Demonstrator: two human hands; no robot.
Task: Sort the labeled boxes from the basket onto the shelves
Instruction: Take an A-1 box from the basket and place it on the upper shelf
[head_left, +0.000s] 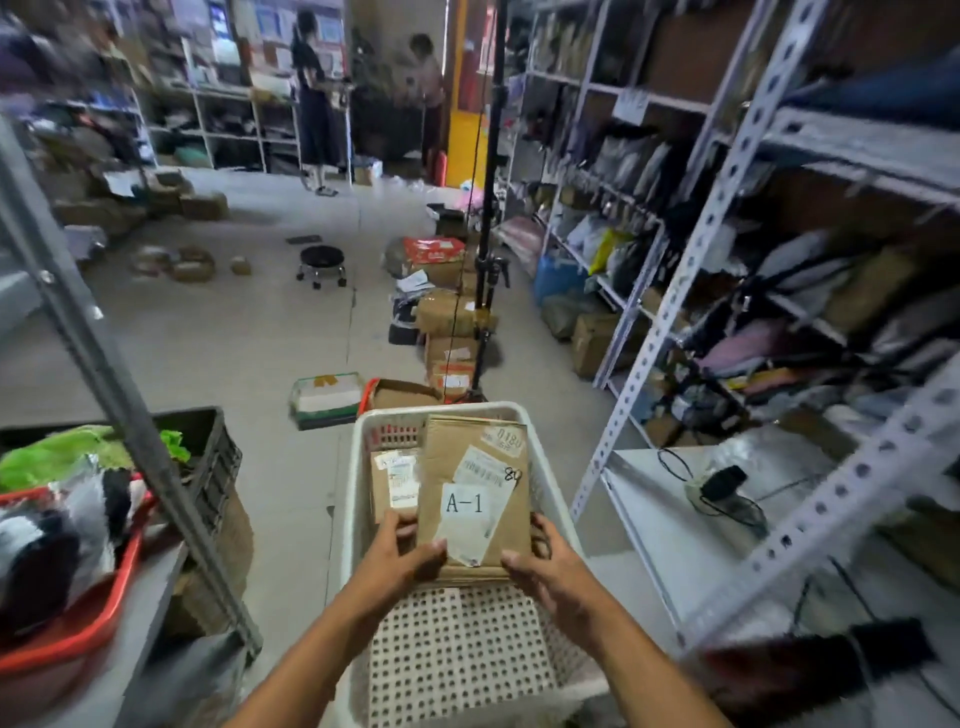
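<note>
Fingers of both hands, left (402, 553) and right (550, 564), curl round the A-1 box (475, 493), lower centre, in the basket (358, 499). Risk: shallow near-edge grip; box may tip forward on lifting.

A-1 box (475, 493) in basket (556, 499), atop smaller box (392, 486); shelves (727, 218) right; crate (218, 457) left.

Basket (358, 499) — boxes (472, 483) inside
</note>
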